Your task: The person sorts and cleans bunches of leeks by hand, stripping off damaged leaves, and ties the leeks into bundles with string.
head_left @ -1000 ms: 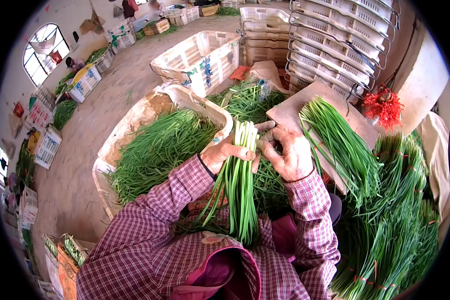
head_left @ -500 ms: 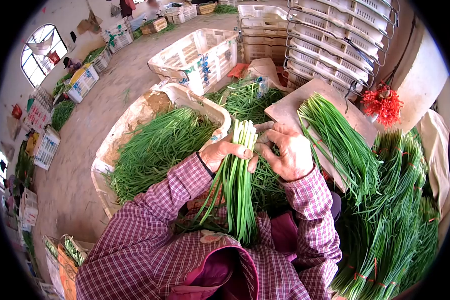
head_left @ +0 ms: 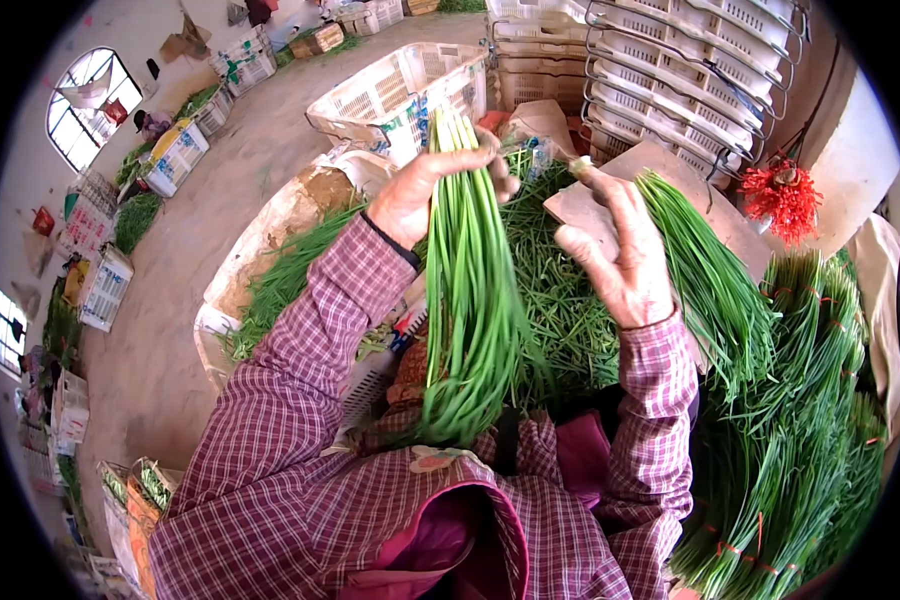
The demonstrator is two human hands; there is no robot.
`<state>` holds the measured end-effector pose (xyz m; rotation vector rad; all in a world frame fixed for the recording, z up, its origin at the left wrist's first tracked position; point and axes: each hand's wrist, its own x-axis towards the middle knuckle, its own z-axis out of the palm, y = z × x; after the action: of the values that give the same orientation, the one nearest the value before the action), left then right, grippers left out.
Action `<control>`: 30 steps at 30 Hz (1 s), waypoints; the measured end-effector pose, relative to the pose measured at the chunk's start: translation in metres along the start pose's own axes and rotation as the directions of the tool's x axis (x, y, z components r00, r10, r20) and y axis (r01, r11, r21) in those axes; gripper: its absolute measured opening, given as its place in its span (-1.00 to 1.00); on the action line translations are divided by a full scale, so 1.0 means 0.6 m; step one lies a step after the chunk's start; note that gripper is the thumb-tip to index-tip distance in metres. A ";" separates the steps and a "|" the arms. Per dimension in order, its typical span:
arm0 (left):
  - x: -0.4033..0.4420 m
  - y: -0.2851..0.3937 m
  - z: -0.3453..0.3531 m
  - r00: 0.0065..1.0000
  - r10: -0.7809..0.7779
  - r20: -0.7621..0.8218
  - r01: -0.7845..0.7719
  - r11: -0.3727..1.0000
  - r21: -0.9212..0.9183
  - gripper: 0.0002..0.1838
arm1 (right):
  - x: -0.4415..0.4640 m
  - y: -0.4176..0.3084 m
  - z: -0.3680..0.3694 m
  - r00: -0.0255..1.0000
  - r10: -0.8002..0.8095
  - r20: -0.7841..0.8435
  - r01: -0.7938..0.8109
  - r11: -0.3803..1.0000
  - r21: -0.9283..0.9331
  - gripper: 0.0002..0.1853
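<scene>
My left hand (head_left: 415, 197) is closed around a bunch of long garlic chives (head_left: 467, 270), near its pale cut ends. The stalk ends point up and the green leaves hang down in front of my lap. My right hand (head_left: 625, 255) is raised to the right of the bunch, apart from it, with thumb and fingers spread. Something pale sits at one of its fingertips, too small to name. Close to that hand, a loose heap of chives (head_left: 710, 275) lies on a tilted board (head_left: 585, 205). Loose green pieces (head_left: 565, 310) lie below, between my hands.
A lined white crate (head_left: 260, 235) with chives stands at the left, an open white crate (head_left: 335, 100) behind it. Stacked crates (head_left: 670, 95) rise at the back right. Red ties (head_left: 782, 203) hang by the wall. Tied chive bundles (head_left: 810, 430) are piled at the right.
My left hand has moved up and slightly left with the chive bunch. My right hand has come away from the stalk ends to the right, and its fingers have spread.
</scene>
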<state>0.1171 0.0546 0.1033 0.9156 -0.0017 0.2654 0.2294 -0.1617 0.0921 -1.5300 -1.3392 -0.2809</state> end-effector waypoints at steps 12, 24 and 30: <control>0.053 0.220 -0.075 0.916 0.384 0.114 -0.390 0.920 0.033 -0.97 | -0.196 0.178 0.076 0.404 0.787 0.466 -0.244 0.584 -0.774 -0.69; 0.042 0.206 -0.086 0.840 0.447 0.308 -0.460 0.887 -0.033 -0.91 | -0.090 0.034 0.010 0.967 0.221 -0.127 -0.221 0.975 0.015 -0.59; 0.024 0.071 0.060 0.792 0.596 0.131 -0.580 0.669 0.465 -0.81 | 0.007 -0.024 0.086 0.973 -0.100 -0.209 0.089 0.994 -0.061 0.16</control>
<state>0.1255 0.0544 0.1605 1.4051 -0.2190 0.9275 0.1966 -0.1207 0.0801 -1.4360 -1.2448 -0.5278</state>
